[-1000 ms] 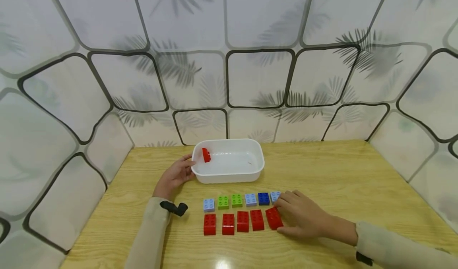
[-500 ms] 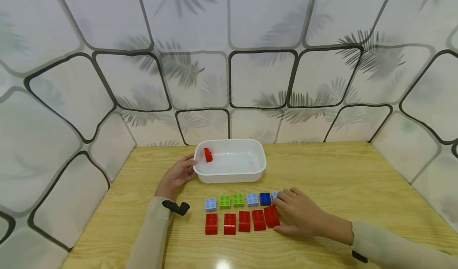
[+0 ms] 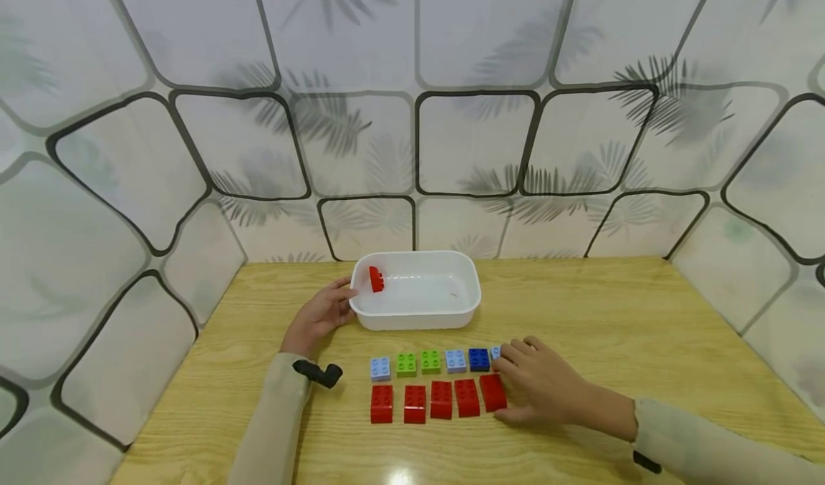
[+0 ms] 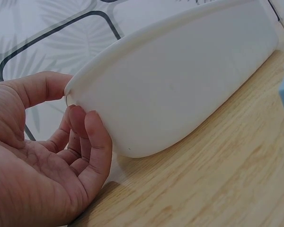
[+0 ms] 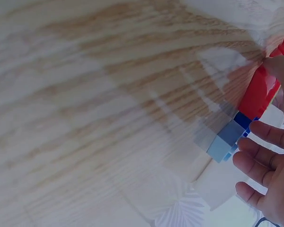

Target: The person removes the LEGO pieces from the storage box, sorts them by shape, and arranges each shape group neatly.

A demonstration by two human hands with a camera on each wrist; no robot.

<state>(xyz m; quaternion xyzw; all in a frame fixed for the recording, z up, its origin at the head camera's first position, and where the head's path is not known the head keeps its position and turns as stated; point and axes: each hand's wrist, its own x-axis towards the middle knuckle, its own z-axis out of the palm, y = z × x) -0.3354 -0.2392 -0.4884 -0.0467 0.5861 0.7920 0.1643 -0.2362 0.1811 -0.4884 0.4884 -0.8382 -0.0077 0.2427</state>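
- No brand, label or writing can be read on any block, on the tub or on the walls.
- The right hand [image 3: 544, 386] lies low at centre right of the head view, fingers loosely spread; its fingertips touch the right edge of the rightmost red block [image 3: 493, 392], and the thumb lies along the block's near corner. It does not grip it.
- That red block lies flat, studs up, its long axis running from the near edge of the table toward the far wall, slightly tilted against its neighbours.
- It ends a row of five red blocks [image 3: 440, 400]; just behind runs a row of small square blocks [image 3: 430, 361]: light blue, two green, light blue, dark blue, and a light blue one partly hidden by the fingers.
- The left hand [image 3: 319, 314] holds the left end of the white tub [image 3: 451, 319], thumb on the rim, fingers curled against the outer wall.
- A single red block [image 3: 377, 279] leans inside the tub's left end.
- The surface is a light wooden table [image 3: 612, 313]; the walls behind and beside it are white panels with black outlines and grey palm-leaf prints.
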